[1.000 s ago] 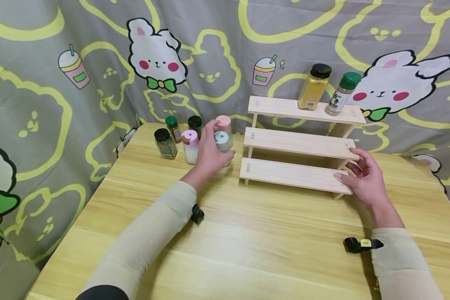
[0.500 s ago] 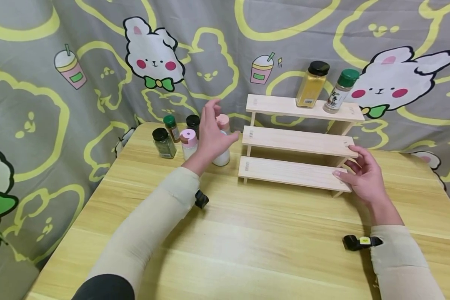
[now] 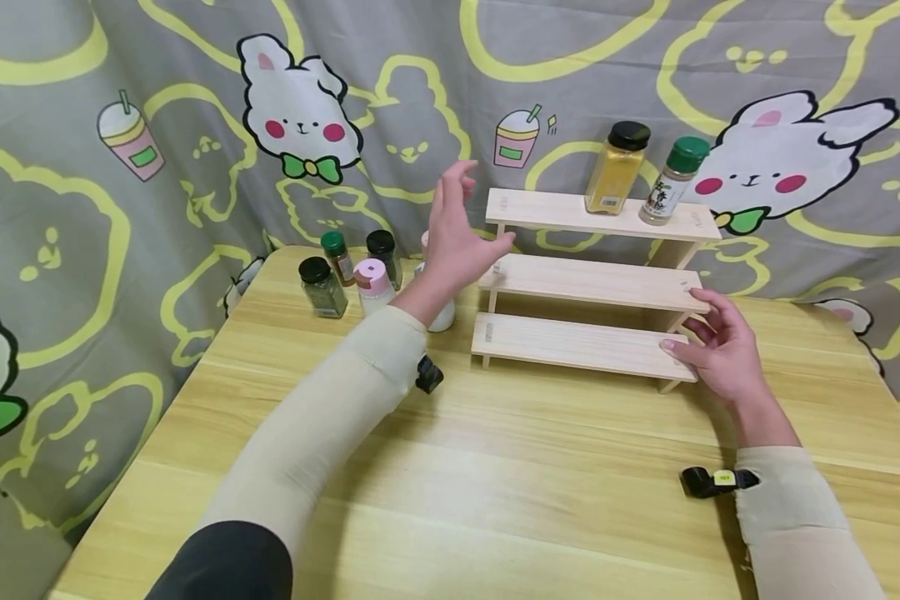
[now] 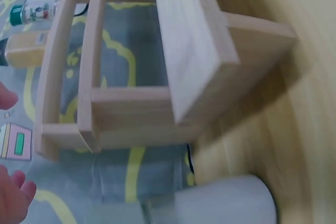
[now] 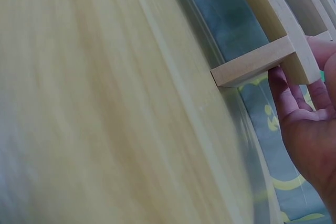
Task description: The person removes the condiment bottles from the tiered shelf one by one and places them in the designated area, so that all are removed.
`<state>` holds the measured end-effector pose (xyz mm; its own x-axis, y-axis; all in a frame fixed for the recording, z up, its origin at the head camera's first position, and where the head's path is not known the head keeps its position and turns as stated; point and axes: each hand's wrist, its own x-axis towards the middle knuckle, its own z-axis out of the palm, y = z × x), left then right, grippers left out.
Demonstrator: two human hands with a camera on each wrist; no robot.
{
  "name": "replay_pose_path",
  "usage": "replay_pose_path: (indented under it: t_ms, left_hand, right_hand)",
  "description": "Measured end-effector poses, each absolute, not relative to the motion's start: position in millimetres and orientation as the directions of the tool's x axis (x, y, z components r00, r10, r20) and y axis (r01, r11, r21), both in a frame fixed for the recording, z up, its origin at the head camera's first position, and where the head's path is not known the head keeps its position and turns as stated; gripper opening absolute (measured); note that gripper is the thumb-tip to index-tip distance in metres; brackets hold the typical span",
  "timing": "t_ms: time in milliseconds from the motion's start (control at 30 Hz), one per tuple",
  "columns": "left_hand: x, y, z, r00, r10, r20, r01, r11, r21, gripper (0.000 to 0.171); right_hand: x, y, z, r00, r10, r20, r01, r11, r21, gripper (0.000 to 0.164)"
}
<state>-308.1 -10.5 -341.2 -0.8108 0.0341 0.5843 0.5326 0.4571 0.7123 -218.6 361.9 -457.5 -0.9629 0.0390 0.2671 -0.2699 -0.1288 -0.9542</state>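
A three-tier wooden shelf (image 3: 585, 279) stands at the back of the table. My right hand (image 3: 723, 354) grips its right end, thumb on the lowest tier and fingers around the edge of the middle one. My left hand (image 3: 461, 233) is raised at the shelf's left end, fingers and thumb spread apart with nothing between them. Partly behind the left wrist is a white shaker (image 3: 442, 318), also seen low in the left wrist view. On the top tier stand a jar of yellow powder (image 3: 615, 173) with a black cap and a green-capped spice shaker (image 3: 666, 190).
Left of the shelf several seasoning containers stand grouped on the table (image 3: 450, 492): a black-capped herb jar (image 3: 324, 296), a green-capped bottle (image 3: 339, 260), another black-capped jar (image 3: 384, 250) and a pink-lidded shaker (image 3: 375, 287). A patterned curtain (image 3: 412, 108) hangs right behind.
My left hand has moved up and right, away from above the pale-lidded shakers to the shelf's left end, holding nothing. My right hand keeps its grip on the shelf.
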Motion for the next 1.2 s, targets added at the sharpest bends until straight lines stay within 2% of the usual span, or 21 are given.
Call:
replay_pose_path:
  t_ms: [200, 433, 767, 1200]
  left_hand:
    - [-314.0, 15.7, -334.4, -0.832, 0.076, 0.549, 0.528, 0.407, 0.745, 0.094]
    - [-323.5, 41.7, -327.9, -0.808, 0.114, 0.579, 0.574, 0.378, 0.727, 0.092]
    - [-339.3, 69.9, -315.6, -0.826, 0.163, 0.539, 0.557, 0.371, 0.743, 0.093]
    - [-346.5, 95.9, -304.7, -0.852, 0.226, 0.473, 0.522, 0.442, 0.729, 0.092]
  right_hand:
    - [-217.1, 363.3, -458.6, -0.960, 0.042, 0.275, -0.278, -0.141, -0.950, 0.084]
    - [-216.9, 363.1, -458.6, -0.960, 0.036, 0.278, -0.280, -0.138, -0.950, 0.084]
    - [-218.3, 365.3, -457.7, -0.959, 0.045, 0.279, -0.283, -0.139, -0.949, 0.085]
    - [-219.7, 362.6, -459.3, -0.962, 0.034, 0.272, -0.274, -0.107, -0.956, 0.085]
